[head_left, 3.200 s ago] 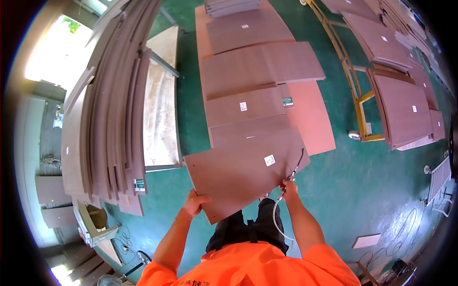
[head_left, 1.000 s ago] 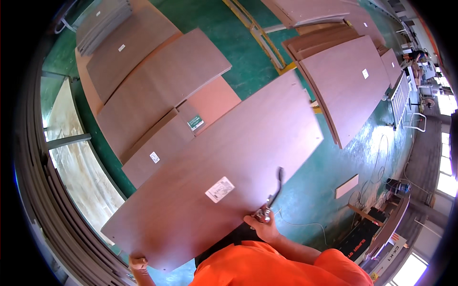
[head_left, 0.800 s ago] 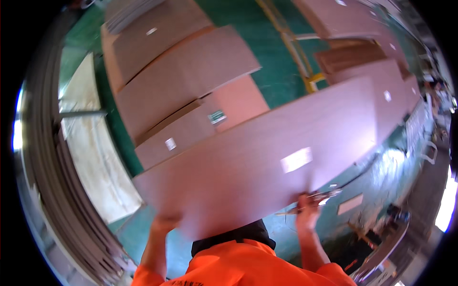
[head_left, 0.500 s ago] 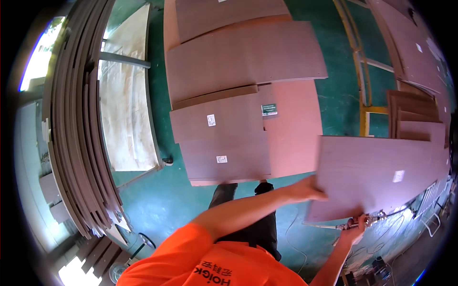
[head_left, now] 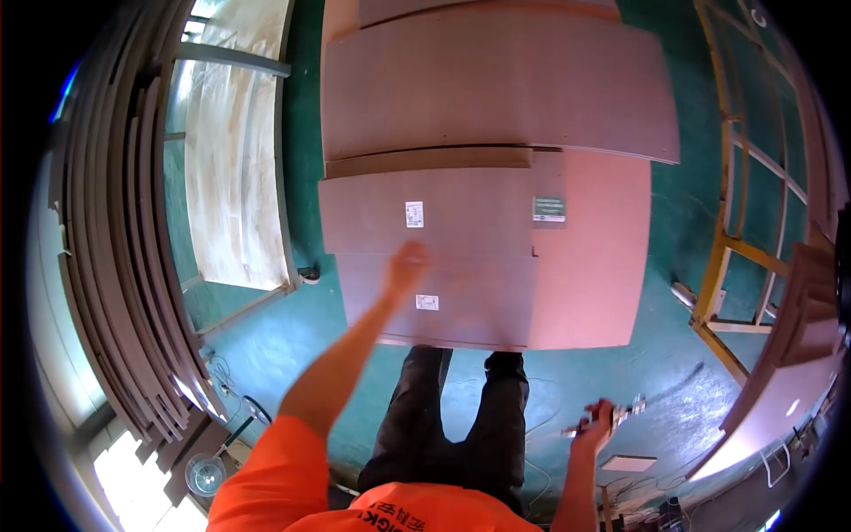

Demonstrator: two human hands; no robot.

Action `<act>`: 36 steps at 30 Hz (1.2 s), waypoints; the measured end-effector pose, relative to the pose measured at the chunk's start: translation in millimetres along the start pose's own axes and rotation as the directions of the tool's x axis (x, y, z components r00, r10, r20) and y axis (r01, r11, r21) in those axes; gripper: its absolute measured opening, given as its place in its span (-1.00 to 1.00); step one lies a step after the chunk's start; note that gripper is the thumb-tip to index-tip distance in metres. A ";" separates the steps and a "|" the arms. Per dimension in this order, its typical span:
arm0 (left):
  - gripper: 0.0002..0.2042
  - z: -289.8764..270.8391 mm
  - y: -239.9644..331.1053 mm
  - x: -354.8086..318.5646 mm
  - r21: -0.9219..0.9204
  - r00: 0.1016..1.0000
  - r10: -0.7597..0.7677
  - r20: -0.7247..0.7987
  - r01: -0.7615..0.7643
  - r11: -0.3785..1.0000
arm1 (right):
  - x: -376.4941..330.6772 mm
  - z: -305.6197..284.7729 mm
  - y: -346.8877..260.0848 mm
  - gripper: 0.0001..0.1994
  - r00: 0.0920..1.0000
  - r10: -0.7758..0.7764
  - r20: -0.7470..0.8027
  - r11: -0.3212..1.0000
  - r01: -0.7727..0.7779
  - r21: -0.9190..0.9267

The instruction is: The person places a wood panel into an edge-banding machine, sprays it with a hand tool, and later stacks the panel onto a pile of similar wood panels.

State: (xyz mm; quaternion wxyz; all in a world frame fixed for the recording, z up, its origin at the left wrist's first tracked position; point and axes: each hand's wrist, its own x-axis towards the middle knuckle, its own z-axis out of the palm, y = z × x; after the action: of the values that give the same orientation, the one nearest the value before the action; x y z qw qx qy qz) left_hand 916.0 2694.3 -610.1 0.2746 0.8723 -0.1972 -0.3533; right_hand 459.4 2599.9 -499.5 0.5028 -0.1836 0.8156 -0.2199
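In front of me lie several flat brown-grey panels [head_left: 483,293] on a larger pinkish board [head_left: 592,266]. White labels [head_left: 414,215] and a green-and-white label [head_left: 549,209] show on them. My left hand [head_left: 409,263] is over the nearer panels, between two white labels; motion smears its fingers, and I cannot tell whether it touches the surface. Low on the right, away from the panels, my right hand [head_left: 599,420] is closed round a slim metal tool [head_left: 625,411] with a thin tip pointing left. The tool's exact kind is unclear.
Long brown boards [head_left: 124,204] stand packed along the left, beside a pale stained sheet [head_left: 235,168]. A yellow metal frame [head_left: 722,248] and leaning brown panels [head_left: 780,381] occupy the right. A fan [head_left: 206,474] stands lower left. Thin hoses or cables trail over the green floor.
My left hand has left the edge of the panel on the right and swung left over the stack. That panel now leans at the far right; my view has turned. The tool stays in my right hand.
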 end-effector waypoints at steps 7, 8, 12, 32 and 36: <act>-0.16 -162.0 -216.2 109.5 -0.038 0.859 -0.359 -0.365 0.372 0.928 | 176.8 256.9 -19.6 -0.66 0.902 -0.154 0.403 0.916 0.283 -0.285; -0.11 -169.0 -225.6 120.7 -0.046 0.856 -0.396 -0.333 0.405 0.913 | 197.9 280.1 -27.3 -0.61 0.883 -0.225 0.411 0.853 0.382 -0.356; -0.08 -157.8 -233.1 156.2 -0.269 0.809 -0.570 -0.142 0.523 0.809 | 217.1 358.8 -38.9 -0.54 0.817 -0.261 0.514 0.752 0.505 -0.422; -0.13 -157.9 -212.0 168.4 -0.478 0.883 -0.469 0.006 0.414 0.774 | 172.8 391.7 -29.4 -0.68 0.863 -0.184 0.470 0.937 0.298 -0.182; 0.05 -169.0 -185.7 164.3 -0.551 0.871 -0.486 0.067 0.439 0.710 | 150.2 382.5 -63.1 -0.58 0.841 -0.153 0.520 0.875 0.360 -0.324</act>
State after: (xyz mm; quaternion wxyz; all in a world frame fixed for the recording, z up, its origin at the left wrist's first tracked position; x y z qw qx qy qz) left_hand 1176.8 2806.5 -707.2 0.4236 0.7910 0.1490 -0.4157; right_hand 744.8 2402.5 -728.5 0.6035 -0.4431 0.6603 -0.0586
